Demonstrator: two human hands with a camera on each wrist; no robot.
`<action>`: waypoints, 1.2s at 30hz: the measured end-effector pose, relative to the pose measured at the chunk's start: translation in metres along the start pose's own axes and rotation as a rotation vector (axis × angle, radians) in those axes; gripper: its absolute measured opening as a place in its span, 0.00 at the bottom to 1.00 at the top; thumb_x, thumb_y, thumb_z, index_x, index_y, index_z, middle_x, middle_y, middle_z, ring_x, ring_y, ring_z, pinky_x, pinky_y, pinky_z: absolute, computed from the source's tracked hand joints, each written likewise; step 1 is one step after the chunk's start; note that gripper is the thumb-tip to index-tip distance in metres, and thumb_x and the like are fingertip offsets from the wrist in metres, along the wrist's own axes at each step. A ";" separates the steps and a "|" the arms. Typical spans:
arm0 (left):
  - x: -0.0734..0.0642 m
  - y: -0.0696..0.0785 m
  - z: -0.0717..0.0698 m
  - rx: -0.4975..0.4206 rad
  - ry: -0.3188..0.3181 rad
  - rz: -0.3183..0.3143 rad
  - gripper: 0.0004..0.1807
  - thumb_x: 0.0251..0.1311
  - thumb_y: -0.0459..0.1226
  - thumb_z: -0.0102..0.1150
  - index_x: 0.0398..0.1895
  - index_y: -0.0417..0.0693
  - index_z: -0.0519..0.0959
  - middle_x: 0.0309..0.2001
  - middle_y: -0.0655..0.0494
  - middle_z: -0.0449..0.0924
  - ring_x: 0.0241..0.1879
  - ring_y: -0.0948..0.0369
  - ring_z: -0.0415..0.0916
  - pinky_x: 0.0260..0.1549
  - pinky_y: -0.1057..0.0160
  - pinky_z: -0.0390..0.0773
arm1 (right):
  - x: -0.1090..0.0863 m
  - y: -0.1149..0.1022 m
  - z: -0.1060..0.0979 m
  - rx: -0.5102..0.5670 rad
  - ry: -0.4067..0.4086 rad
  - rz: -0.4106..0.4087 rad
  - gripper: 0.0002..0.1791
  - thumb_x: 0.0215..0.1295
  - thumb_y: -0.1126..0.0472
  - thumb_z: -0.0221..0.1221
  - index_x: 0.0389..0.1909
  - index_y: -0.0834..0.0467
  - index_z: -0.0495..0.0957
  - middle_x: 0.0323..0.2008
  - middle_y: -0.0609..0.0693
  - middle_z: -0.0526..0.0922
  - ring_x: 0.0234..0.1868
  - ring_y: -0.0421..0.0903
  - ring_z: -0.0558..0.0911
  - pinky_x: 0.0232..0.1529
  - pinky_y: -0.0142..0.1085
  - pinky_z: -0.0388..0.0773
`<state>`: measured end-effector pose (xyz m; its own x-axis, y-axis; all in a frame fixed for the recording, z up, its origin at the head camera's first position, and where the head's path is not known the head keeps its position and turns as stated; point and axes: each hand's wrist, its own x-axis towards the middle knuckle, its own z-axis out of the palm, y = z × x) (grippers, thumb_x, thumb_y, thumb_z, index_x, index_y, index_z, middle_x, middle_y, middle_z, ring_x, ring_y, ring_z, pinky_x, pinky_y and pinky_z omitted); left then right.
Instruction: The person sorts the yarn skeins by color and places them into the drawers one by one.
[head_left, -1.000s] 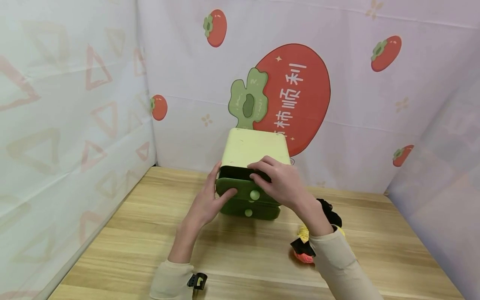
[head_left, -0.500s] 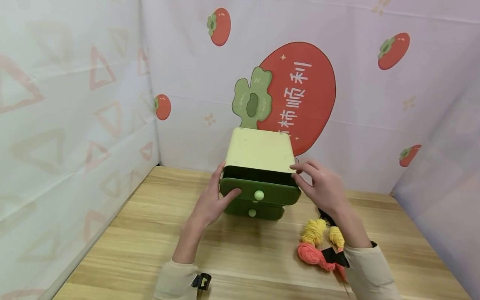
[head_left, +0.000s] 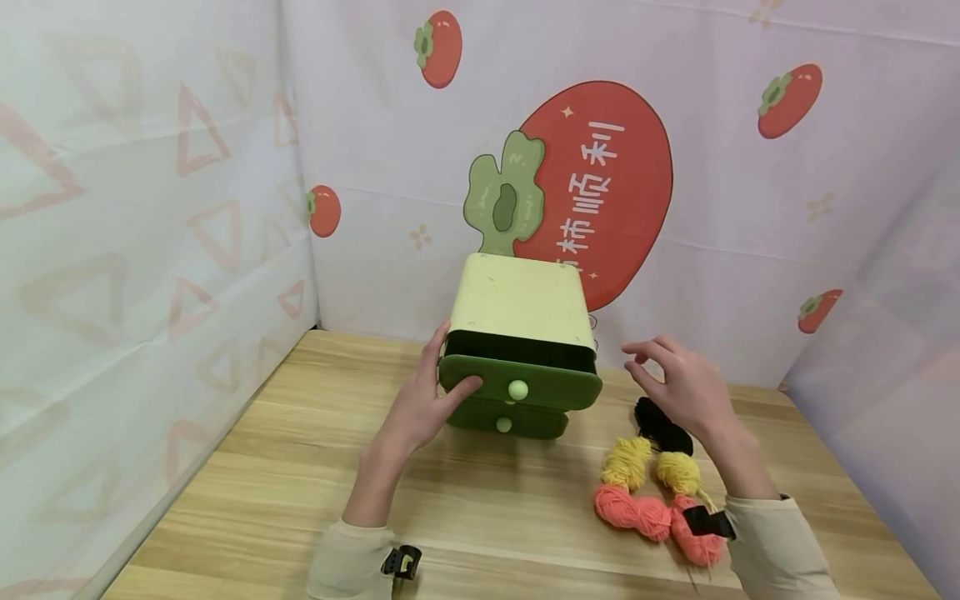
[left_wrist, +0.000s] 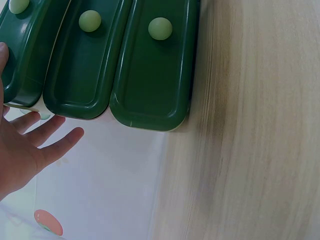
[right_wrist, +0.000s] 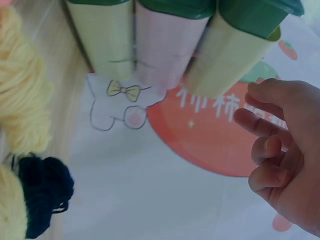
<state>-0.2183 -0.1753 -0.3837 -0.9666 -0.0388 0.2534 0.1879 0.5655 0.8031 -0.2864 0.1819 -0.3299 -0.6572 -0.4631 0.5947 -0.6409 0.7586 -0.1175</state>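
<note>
Closest to the near edge of the wood-grain desk [head_left: 480, 508] are two pale sleeves: the left sleeve [head_left: 348, 558], with a black clip [head_left: 402, 562] beside its cuff, and the right sleeve [head_left: 776, 542]. Just left of the right cuff lie the coral yarn bundles [head_left: 633, 512]; beyond them come the yellow yarn bundles [head_left: 627, 463], then the black yarn [head_left: 663, 427], all toward the desk's right edge.

The left forearm slants inward from the near edge to the left hand [head_left: 420, 408], at the left side of the drawer unit [head_left: 525, 300]. Its thumb rests across the left end of the top drawer [head_left: 555, 385], the index finger reaching back along the side. The left wrist view shows its other fingers [left_wrist: 60, 145] straight and fanned apart, so this grip is spread against the unit rather than closed round it.

The right forearm slants the opposite way, bringing the right hand [head_left: 686, 387] to the unit's right, above the black yarn and well apart from the drawer. The wrist is bent, the knuckles up; the fingers [right_wrist: 257, 126] curl loosely, and the grip is apart, a gap between thumb and index.

The unit stands near the middle of the far edge, its top drawer projecting over the lower fronts; the inside is too dark to read. Behind hangs a pale backdrop [head_left: 375, 275] printed with red fruit.
</note>
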 end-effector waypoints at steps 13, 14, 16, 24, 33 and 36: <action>0.000 0.000 -0.001 -0.009 0.005 0.010 0.50 0.60 0.65 0.58 0.79 0.78 0.38 0.79 0.65 0.47 0.73 0.47 0.60 0.66 0.37 0.66 | -0.020 0.039 0.015 -0.039 -0.244 0.158 0.13 0.66 0.55 0.64 0.49 0.53 0.84 0.40 0.52 0.85 0.33 0.51 0.83 0.22 0.35 0.71; 0.000 0.000 -0.001 -0.012 0.005 0.012 0.50 0.60 0.65 0.58 0.79 0.78 0.39 0.79 0.65 0.47 0.74 0.47 0.60 0.67 0.37 0.66 | -0.021 0.043 0.016 -0.042 -0.268 0.170 0.13 0.66 0.55 0.64 0.49 0.54 0.84 0.40 0.53 0.85 0.34 0.52 0.83 0.22 0.37 0.72; 0.000 0.000 0.000 -0.011 0.006 0.014 0.51 0.60 0.65 0.58 0.79 0.77 0.39 0.79 0.65 0.47 0.74 0.47 0.60 0.67 0.37 0.66 | -0.025 0.049 0.017 -0.049 -0.311 0.195 0.15 0.67 0.54 0.63 0.51 0.54 0.83 0.42 0.54 0.85 0.35 0.53 0.83 0.23 0.39 0.73; -0.001 0.000 0.002 -0.015 -0.002 0.010 0.50 0.60 0.64 0.58 0.78 0.82 0.38 0.79 0.64 0.48 0.73 0.47 0.62 0.65 0.37 0.67 | -0.043 0.073 0.029 -0.062 -0.476 0.256 0.22 0.67 0.48 0.62 0.56 0.56 0.80 0.45 0.56 0.82 0.36 0.54 0.82 0.26 0.46 0.76; -0.002 -0.001 0.002 -0.001 0.013 -0.001 0.49 0.60 0.65 0.58 0.76 0.87 0.37 0.79 0.64 0.50 0.70 0.46 0.65 0.63 0.37 0.69 | -0.053 0.077 0.032 -0.047 -0.571 0.296 0.28 0.66 0.44 0.62 0.60 0.57 0.77 0.47 0.59 0.79 0.36 0.55 0.82 0.26 0.50 0.76; -0.001 -0.001 0.001 0.002 0.013 -0.008 0.49 0.59 0.66 0.57 0.76 0.88 0.37 0.79 0.65 0.49 0.70 0.46 0.65 0.64 0.38 0.69 | -0.054 0.079 0.033 -0.044 -0.595 0.302 0.28 0.66 0.45 0.63 0.61 0.57 0.76 0.49 0.60 0.78 0.37 0.56 0.82 0.26 0.49 0.75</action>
<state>-0.2175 -0.1748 -0.3853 -0.9656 -0.0538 0.2544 0.1801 0.5669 0.8038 -0.3147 0.2516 -0.3978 -0.9200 -0.3920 -0.0009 -0.3862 0.9067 -0.1697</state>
